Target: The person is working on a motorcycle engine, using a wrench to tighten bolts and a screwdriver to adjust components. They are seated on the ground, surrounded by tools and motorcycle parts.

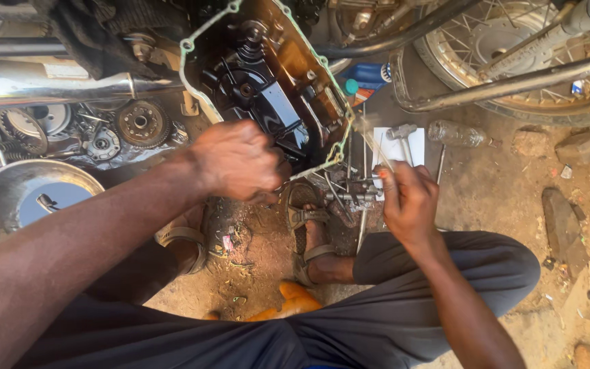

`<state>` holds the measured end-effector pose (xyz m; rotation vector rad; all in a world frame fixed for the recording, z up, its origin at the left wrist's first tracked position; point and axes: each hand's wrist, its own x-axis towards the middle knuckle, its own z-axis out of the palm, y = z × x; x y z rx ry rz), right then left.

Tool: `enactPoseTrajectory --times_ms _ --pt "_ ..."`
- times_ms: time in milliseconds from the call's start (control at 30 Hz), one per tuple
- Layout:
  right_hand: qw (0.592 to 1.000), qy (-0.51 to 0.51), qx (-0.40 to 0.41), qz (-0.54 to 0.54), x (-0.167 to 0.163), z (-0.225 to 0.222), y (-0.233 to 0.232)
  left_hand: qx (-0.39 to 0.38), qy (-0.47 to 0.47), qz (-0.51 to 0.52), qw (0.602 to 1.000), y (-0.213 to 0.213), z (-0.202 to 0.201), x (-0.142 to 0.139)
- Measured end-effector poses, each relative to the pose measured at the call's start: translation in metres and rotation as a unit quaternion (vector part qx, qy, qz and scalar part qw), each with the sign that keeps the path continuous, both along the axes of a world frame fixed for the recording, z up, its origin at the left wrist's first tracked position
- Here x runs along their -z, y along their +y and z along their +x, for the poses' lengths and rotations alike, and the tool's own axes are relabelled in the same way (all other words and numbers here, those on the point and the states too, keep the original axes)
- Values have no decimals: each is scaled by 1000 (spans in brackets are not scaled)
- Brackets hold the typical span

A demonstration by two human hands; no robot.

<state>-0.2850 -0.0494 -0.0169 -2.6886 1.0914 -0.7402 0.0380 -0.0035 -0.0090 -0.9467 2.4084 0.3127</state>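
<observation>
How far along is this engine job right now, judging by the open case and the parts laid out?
Done: the engine case is open, oily inside, and gears lie out beside a metal bowl. In hand: the left hand works at the case's lower edge; the right hand grips a thin rod. Left: the parts remain off, and tools lie on the ground.
</observation>
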Motion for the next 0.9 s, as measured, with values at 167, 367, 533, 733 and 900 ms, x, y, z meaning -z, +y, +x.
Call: enactPoseTrajectory --times_ms 167,367,533,733,900 --pt "986 -145 83 24 -15 -4 -4 10 -4 1 1000 2 7 -7" --pt "999 3 -32 -16 -31 -3 -16 31 2 9 999 -4 11 1" --pt "986 -137 64 69 -15 -15 -16 29 11 25 999 -6 13 4" --pt "997 -76 -6 0 -1 -30 -27 25 -14 50 998 -8 14 0" --pt "997 68 -5 26 -2 -23 -27 27 -25 44 998 -9 13 -2"
